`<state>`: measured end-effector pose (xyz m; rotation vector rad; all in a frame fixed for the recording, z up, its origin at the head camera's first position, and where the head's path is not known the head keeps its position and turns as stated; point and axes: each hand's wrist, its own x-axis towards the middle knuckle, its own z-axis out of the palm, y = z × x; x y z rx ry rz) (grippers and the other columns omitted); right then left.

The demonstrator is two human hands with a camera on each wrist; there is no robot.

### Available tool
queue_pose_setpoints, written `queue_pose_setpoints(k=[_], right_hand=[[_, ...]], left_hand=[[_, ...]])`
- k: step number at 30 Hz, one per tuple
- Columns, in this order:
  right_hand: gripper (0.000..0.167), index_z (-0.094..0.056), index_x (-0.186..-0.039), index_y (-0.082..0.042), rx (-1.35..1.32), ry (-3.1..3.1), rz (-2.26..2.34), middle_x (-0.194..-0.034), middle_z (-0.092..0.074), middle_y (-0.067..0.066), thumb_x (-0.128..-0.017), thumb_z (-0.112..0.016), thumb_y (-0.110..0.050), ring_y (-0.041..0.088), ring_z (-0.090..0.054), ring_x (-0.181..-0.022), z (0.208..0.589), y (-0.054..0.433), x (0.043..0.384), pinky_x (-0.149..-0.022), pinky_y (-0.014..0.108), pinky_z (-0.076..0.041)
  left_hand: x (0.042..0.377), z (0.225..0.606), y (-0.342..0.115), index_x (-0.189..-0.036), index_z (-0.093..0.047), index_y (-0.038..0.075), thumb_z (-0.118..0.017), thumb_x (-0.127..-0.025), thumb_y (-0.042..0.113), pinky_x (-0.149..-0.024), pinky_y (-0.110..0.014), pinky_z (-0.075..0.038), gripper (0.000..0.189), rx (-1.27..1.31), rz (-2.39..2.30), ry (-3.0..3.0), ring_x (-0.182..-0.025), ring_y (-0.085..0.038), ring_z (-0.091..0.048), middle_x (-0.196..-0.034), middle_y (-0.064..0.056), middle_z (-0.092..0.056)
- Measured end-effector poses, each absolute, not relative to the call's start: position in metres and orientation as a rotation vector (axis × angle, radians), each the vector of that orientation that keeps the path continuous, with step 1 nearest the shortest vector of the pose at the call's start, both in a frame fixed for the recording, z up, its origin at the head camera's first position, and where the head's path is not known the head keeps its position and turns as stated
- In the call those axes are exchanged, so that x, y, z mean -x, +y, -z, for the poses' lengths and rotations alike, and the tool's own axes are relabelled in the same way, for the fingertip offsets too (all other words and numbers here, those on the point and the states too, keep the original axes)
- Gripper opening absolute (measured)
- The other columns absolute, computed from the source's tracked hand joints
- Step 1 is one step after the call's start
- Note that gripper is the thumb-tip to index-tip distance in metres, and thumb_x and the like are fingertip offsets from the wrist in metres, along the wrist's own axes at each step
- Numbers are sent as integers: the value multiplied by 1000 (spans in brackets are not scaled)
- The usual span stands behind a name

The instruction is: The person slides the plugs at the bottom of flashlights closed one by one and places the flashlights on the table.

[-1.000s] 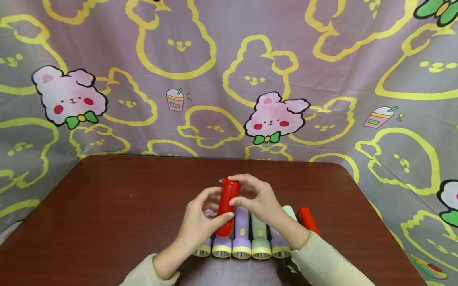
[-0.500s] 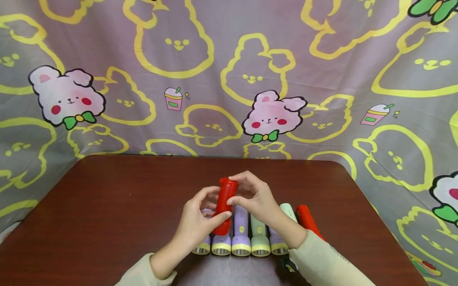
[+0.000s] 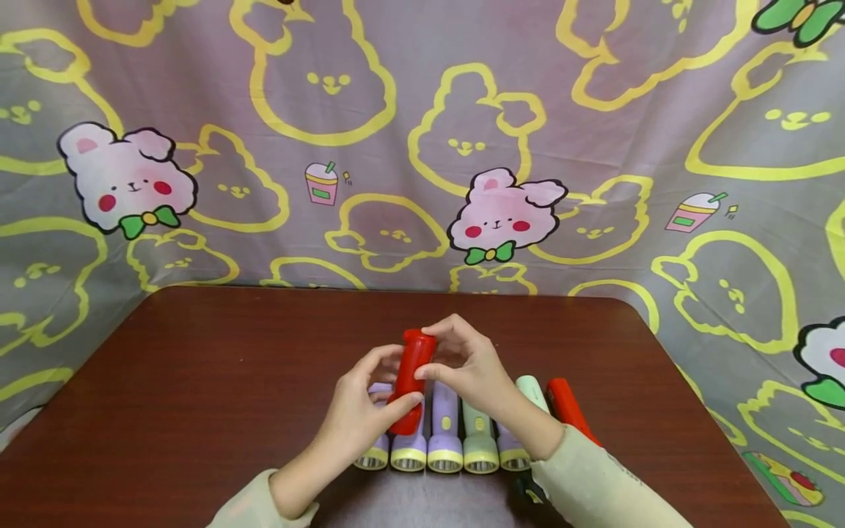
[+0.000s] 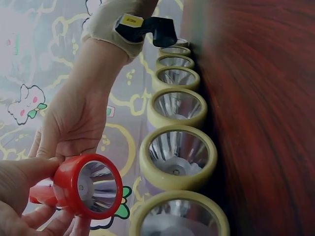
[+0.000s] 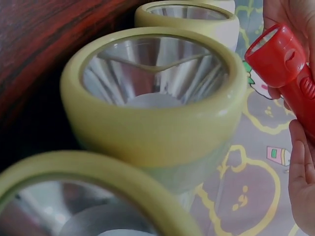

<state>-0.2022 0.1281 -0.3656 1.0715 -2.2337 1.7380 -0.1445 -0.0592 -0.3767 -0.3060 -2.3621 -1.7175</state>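
A red flashlight (image 3: 414,367) is held tilted above a row of flashlights, between both hands. My left hand (image 3: 363,403) grips it around the lower part, thumb across the front. My right hand (image 3: 472,367) pinches the upper end with thumb and fingers. In the left wrist view the red flashlight's (image 4: 91,187) round lens and silver reflector face the camera. From the right wrist, its side shows a ridged switch (image 5: 307,87). Below stand purple flashlights (image 3: 445,444) and a green flashlight (image 3: 480,451), lens ends toward me.
Another red flashlight (image 3: 571,411) lies right of the row, partly behind the right forearm. A pale green flashlight end (image 3: 531,389) shows beside it. The dark brown table (image 3: 198,381) stretches to a patterned cloth backdrop (image 3: 396,161). A black wrist camera mount (image 4: 160,32) sits on the right sleeve.
Both hands and the red flashlight have shifted slightly left. A small light-coloured piece at the flashlight's upper end, seen a second ago, no longer shows. The grips look the same.
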Motion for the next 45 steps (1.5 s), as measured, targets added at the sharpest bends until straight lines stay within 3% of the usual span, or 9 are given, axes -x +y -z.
queue_pose_setpoints(k=[11,15,22,36,45], right_hand=[[46,-57,-117,-6,-970,-2285,-1737,-114,-72,15,-79,-82,-3,20,-70,-86,352,117,207,-71,32,-61],[45,-57,-116,-6,-963,-2300,-1730,-111,-72,14,-78,-82,-4,19,-69,-83,348,111,211,-70,31,-60],[45,-59,-116,-10,-995,-2415,-1623,-102,-73,8,-79,-84,-13,15,-68,-82,337,95,219,-73,27,-60],[48,-58,-123,-10,-1276,-2493,-1619,-103,-70,9,-81,-81,-9,11,-68,-86,337,77,234,-80,24,-58],[45,-60,-123,-11,-1503,-2553,-1459,-105,-72,6,-83,-80,-13,7,-68,-91,343,65,239,-82,19,-56]], left_hand=[[139,383,-74,-131,-59,15,-89,-71,13,-74,-24,-56,68,388,1446,-2452,-91,-13,-62,-100,3,-65],[136,383,-79,-132,-58,15,-91,-70,16,-72,-24,-57,71,402,1399,-2456,-93,-14,-62,-104,3,-64],[137,381,-89,-133,-56,6,-91,-69,11,-74,-21,-58,73,383,1411,-2454,-95,-20,-65,-105,-3,-65],[131,376,-114,-129,-59,2,-91,-69,16,-73,-25,-60,70,325,1507,-2507,-86,-13,-67,-100,-7,-67],[115,384,-139,-131,-58,4,-89,-72,17,-73,-21,-58,67,314,1527,-2595,-83,-5,-68,-100,-7,-69]])
